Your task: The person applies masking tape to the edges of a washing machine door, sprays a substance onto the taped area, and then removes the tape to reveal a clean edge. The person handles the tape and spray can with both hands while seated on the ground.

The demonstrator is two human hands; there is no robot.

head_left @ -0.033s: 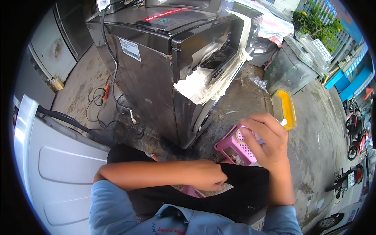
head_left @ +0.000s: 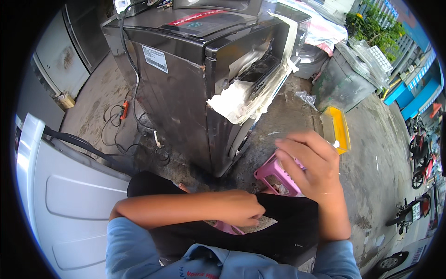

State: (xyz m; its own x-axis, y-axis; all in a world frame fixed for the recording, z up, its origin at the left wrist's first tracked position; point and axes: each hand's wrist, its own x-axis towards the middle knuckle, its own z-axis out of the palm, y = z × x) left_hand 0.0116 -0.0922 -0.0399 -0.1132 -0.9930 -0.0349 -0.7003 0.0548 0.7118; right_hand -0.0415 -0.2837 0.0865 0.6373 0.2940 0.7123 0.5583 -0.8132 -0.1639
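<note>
One left hand (head_left: 241, 208) low, one right hand (head_left: 313, 165) raised, before a dark washing machine (head_left: 172, 95).
The washing machine stands at the person's 12 o'clock, ragged cream masking paper (head_left: 232, 100) on its front. The left hand curls closed over the black trousers (head_left: 288, 211); any contents are hidden. Toward 1 o'clock, the right hand's fingers bend loosely, partly covering a pink plastic stool (head_left: 289, 176); whether they grip anything, one cannot tell.
</note>
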